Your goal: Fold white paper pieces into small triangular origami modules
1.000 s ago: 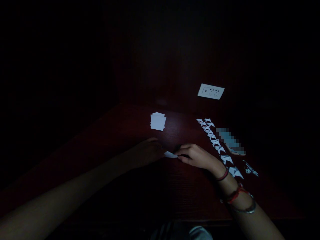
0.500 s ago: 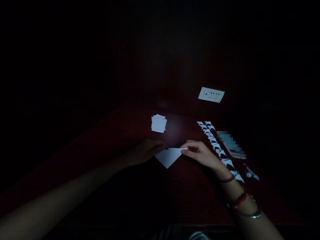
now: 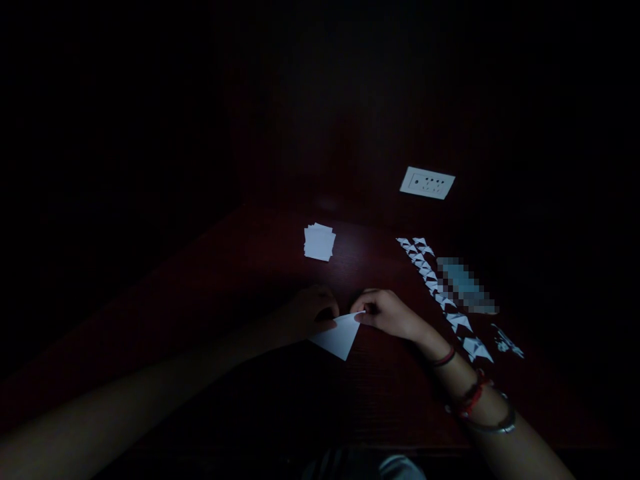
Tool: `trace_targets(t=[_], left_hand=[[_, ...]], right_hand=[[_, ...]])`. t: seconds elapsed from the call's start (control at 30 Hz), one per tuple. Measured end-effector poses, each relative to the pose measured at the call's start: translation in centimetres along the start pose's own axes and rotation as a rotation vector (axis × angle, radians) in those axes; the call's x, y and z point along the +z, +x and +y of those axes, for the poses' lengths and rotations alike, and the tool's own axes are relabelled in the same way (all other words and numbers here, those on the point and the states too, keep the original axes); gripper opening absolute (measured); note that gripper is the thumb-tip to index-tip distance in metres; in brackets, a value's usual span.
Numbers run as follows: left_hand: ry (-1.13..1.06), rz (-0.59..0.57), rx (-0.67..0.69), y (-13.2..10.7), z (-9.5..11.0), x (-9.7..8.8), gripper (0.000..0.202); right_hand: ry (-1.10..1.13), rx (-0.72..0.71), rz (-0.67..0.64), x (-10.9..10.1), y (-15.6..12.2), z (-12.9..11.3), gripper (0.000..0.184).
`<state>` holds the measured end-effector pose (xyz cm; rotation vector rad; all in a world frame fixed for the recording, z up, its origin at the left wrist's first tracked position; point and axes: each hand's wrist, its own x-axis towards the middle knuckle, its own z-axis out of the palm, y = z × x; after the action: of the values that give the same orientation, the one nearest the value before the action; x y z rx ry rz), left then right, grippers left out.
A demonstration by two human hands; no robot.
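Observation:
A white sheet of paper (image 3: 341,339), folded into a triangle, is held between my two hands with one corner pointing toward me. My left hand (image 3: 314,312) is closed on its left part, the thumb lying along the upper edge; shadow hides much of these fingers. At the right corner, my right hand (image 3: 383,312) pinches the paper between thumb and curled fingers. Beyond the hands lies a stack of white paper squares (image 3: 319,243). To the right of my right hand runs a row of small folded paper pieces (image 3: 429,275).
A phone with a blurred screen (image 3: 467,285) lies right of the folded pieces. Small white scraps (image 3: 507,342) are nearer me. A socket plate (image 3: 427,183) is on the wall behind the dark red table (image 3: 225,267). The surroundings are very dark.
The folded paper has come nearer to me and tilted, its right corner now higher than the left. Both hands moved with it, and the right fingers have curled in more.

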<state>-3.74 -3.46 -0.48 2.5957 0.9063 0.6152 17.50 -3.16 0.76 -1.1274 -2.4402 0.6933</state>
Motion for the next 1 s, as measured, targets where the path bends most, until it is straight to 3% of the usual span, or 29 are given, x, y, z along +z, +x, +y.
trace_targets(t=[0.6, 1.0], left_hand=[[-0.013, 0.048, -0.104, 0.22, 0.39, 0.66, 0.012], [0.035, 0.062, -0.044, -0.13, 0.53, 0.78, 0.009]], right_hand=[[-0.064, -0.102, 0.017, -0.32, -0.02, -0.79, 0.013], [-0.223, -0.279, -0.004, -0.63, -0.20, -0.68, 0.015]])
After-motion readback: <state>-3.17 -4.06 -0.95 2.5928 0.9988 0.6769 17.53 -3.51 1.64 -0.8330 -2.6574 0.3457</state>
